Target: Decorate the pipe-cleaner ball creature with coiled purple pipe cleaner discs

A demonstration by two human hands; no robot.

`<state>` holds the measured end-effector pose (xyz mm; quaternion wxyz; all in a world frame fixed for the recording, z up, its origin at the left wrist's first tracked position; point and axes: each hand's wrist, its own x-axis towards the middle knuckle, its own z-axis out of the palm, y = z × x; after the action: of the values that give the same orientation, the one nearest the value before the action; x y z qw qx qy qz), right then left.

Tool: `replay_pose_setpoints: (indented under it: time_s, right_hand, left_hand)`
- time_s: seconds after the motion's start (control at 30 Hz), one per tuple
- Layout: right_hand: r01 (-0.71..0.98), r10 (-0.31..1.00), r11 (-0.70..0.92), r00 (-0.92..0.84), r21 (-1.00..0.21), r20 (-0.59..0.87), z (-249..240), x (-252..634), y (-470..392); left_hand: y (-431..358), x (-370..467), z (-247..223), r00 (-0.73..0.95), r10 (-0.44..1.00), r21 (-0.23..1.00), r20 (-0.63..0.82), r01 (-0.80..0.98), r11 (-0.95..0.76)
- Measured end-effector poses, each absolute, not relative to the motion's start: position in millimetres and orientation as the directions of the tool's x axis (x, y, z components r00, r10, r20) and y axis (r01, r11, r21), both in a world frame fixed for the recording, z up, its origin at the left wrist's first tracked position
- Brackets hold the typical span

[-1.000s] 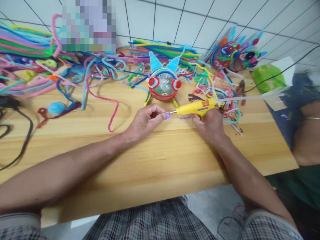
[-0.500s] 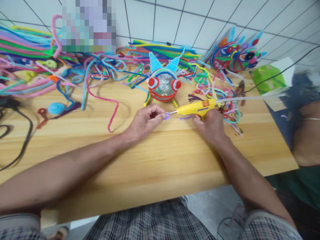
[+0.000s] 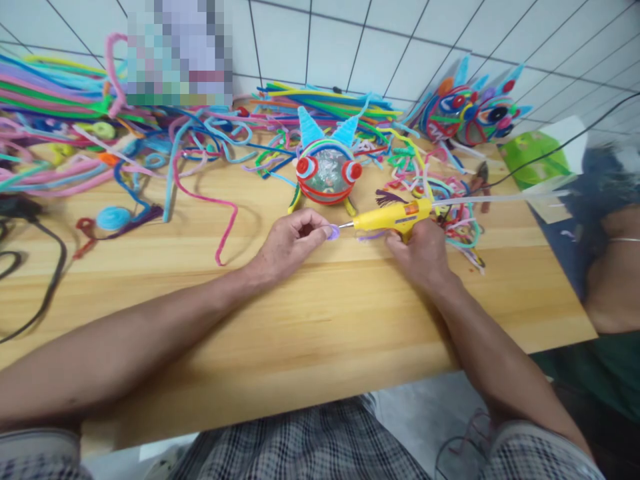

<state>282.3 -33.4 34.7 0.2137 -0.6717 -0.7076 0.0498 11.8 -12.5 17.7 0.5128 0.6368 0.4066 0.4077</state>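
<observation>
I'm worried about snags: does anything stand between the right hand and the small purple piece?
Only the yellow glue gun that the right hand holds, its nozzle at or near the purple piece in the left hand. A purple strand shows below the gun.

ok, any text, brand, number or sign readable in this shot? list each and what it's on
No text is legible.
Yellow glue gun in the right hand: dark label marking on its side, too small and blurred to read.
Green packet at right: mottled print, no readable words.
Leftmost of the decorated figures by the wall: whitish zigzag marks, can't tell if letters.
</observation>
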Motion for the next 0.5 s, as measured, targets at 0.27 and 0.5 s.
replay_pose_setpoints:
  time_s: [0.27, 0.5]
  right_hand:
    - [0.928, 0.966, 0.113, -0.019, -0.354, 0.259, 31.8, 282.5, -33.4]
    - [0.926, 0.968, 0.096, -0.001, -0.365, 0.250, 33.1, 281.4, -33.3]
  left_hand:
    - [-12.5, 11.4, 17.9, 0.367, 0.923, 0.976, 0.120, 0.126, -0.177]
    - [-12.8, 12.7, 19.3, 0.358, 0.926, 0.979, 0.116, 0.115, -0.167]
